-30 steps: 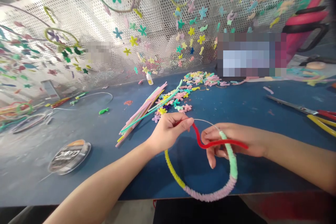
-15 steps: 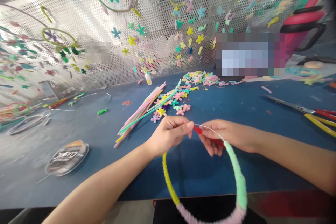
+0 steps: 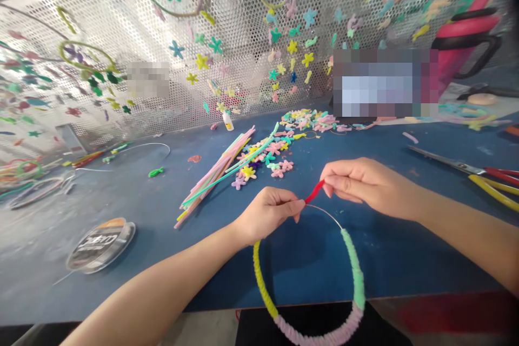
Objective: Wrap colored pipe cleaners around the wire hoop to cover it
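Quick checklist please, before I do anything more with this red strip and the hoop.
1. Left hand pinching the hoop: ok, thumb and fingers close on its top, where the red strip meets it.
2. Right hand gripping the red strip: ok, pinched at the fingertips, a short stretch showing between the hands.
3. Red strip's end secured at the left hand: cannot tell, the hand hides it.
4. Bare wire exposed: ok, it shows between the left hand and the mint band.
5. Scissors apart from the hoop: ok, lying on the table to the right.
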Tool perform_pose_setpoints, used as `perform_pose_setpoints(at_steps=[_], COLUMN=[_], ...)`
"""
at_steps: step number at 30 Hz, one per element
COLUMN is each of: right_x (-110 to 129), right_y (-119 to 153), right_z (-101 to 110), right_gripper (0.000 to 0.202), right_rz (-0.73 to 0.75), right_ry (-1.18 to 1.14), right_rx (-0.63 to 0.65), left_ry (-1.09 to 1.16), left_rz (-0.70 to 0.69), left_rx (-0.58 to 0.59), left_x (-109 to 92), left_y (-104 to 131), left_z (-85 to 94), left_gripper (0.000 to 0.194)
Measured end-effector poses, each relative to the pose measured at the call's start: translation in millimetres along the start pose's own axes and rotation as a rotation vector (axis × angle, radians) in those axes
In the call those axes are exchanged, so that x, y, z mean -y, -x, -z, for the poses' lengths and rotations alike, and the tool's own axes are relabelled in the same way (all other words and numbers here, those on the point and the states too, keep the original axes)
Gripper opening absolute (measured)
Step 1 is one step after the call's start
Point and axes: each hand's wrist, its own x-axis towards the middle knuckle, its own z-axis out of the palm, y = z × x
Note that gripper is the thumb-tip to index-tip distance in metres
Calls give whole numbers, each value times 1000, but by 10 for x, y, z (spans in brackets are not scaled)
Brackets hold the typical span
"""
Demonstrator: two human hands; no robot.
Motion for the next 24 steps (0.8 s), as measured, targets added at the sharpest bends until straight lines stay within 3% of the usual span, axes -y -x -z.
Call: perform_pose_setpoints(at_steps=[4,8,12,19,24], right_x=[107,-2,-121,-193,-65], right_y=[121,175,215,269,288], right_z=[-124,-325,-513,-666,-560], right_gripper=[27,21,22,25,14], right_rz=[151,387,505,560,445], right_ry=[353,779,1084,1256,1040], right_rx=[14,33,60,-58,-50], left_ry=[-36,-77,-102,-171,-307], left_rz=[-26,-39,-49,-90,-135], left_rx=[-81,-131,-156,-169,-174], left_x=[32,51,48,49,95], left_y=[-51,-71,-68,-70,-76], left_z=[13,15,-7,-32,-5], left_gripper=[38,40,40,44,41])
